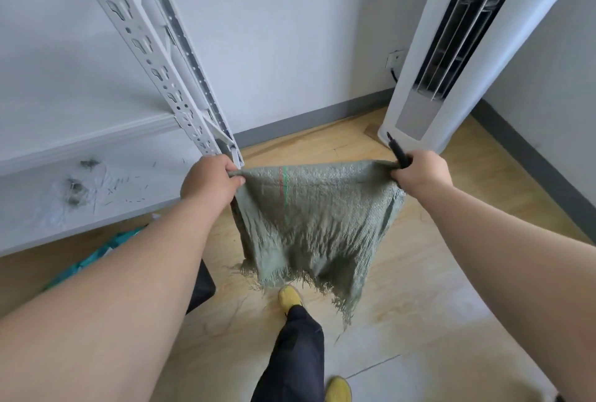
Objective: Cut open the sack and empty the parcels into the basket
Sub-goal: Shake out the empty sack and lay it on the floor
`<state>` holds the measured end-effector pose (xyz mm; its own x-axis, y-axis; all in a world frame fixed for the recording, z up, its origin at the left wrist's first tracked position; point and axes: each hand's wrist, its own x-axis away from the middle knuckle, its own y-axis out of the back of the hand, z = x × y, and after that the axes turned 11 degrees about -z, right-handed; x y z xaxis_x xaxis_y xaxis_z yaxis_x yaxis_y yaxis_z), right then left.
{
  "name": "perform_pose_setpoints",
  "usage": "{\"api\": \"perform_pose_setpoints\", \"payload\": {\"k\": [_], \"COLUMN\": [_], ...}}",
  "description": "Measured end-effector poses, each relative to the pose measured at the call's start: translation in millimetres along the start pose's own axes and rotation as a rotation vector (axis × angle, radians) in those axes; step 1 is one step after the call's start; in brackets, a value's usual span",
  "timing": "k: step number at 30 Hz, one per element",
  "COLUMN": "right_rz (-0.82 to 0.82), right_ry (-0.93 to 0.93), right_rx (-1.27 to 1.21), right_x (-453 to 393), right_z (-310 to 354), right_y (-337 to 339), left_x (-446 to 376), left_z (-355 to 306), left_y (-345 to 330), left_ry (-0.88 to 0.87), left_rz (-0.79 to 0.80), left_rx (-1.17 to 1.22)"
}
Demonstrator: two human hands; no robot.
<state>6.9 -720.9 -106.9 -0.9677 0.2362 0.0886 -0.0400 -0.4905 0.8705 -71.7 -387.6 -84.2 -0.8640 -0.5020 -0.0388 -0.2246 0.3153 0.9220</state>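
Woven green sack (317, 224) hanging limp, frayed edge down, both hands' fingers gripping top corners, right (419, 172) also gripping cutter (398, 152)

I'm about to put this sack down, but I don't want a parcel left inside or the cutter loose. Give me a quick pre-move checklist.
1. Left hand grip on sack corner: ok.
2. Right hand grip on other corner: ok.
3. Cutter held in right hand, tip away from body: ok.
4. Frayed cut end hangs down, open: ok.
5. Sack hangs flat, no bulges: ok.
6. Parcels in basket: cannot tell, basket not clearly in view.
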Motion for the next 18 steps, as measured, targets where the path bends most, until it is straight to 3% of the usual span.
{"api": "perform_pose_setpoints", "payload": {"k": [5, 14, 18], "right_rz": [0.041, 0.03, 0.046], "right_ry": [-0.064, -0.139, -0.125], "right_rx": [0.028, 0.051, 0.04], "right_x": [-54, -185, -226], "right_z": [25, 67, 76], "right_y": [-40, -99, -124], "left_x": [-47, -166, -218], "left_z": [12, -13, -22], "left_y": [-44, -111, -129], "left_ry": [0.161, 0.138, 0.163], "left_rz": [0.162, 0.392, 0.407], "left_rx": [0.184, 0.22, 0.196]}}
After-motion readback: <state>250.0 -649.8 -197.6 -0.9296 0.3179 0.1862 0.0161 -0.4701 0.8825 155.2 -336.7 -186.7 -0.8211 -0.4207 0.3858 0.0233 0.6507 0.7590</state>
